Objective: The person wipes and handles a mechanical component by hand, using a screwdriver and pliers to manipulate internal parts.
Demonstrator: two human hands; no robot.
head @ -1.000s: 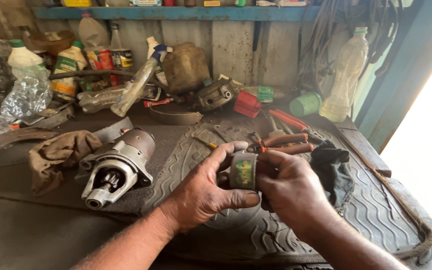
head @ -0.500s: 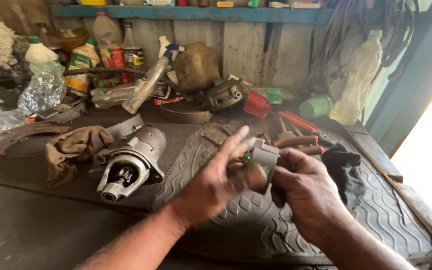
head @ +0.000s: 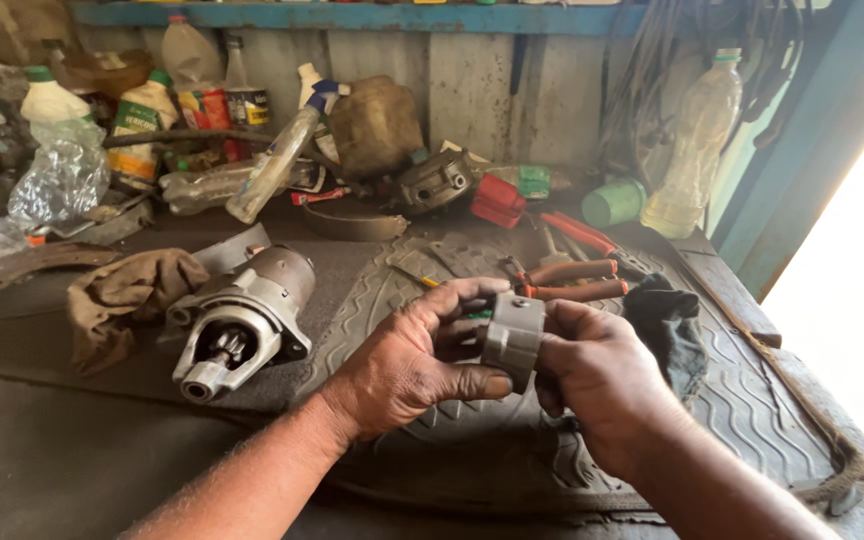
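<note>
hands meet above the rubber mat (head: 752, 420): my left hand (head: 407, 365) and right hand (head: 602, 375) both clasp the grey metal housing (head: 512, 338), lifted and turned edge-on, i judge, for inspection. starter motor (head: 242, 315) lies just left.
</note>
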